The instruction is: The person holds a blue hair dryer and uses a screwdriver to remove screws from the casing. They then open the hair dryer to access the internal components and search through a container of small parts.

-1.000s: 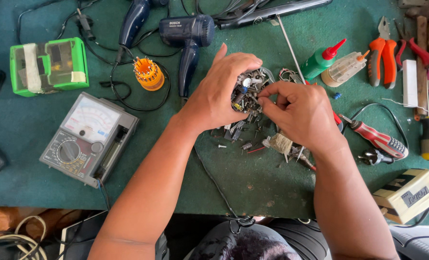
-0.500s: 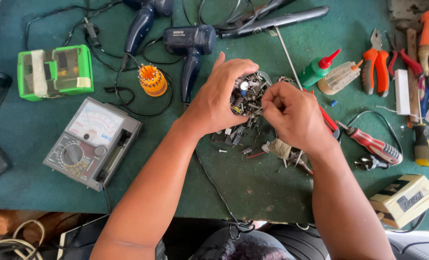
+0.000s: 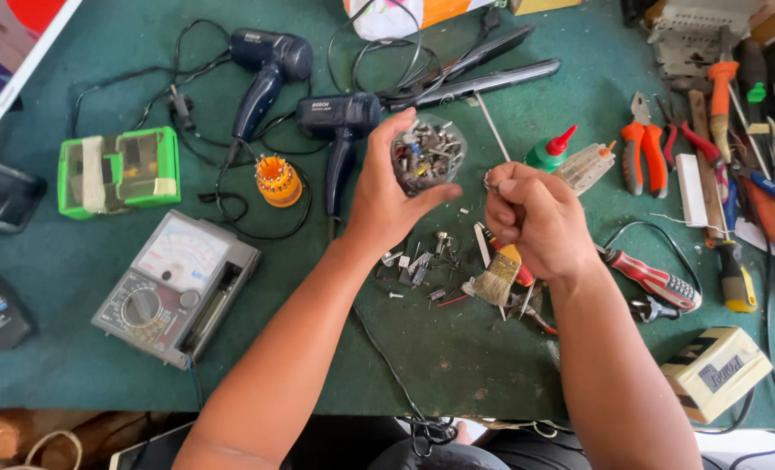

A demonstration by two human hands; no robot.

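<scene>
A: Left hand (image 3: 386, 202) cups a small clear plastic tub of mixed metal screws and parts (image 3: 428, 154), lifted above the green mat (image 3: 74, 261), tilted toward the eyes, likely so its contents show.

B: And the right hand (image 3: 535, 219)?

A: Closed, fingertips pinching a tiny metal piece (image 3: 490, 184) just beside the tub. Loose bits and a small brush (image 3: 495, 283) lie beneath.

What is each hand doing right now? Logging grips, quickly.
Left hand: closed around a small clear plastic container of mixed metal parts.
Right hand: fingers pinched shut; what they hold cannot be told.
</scene>
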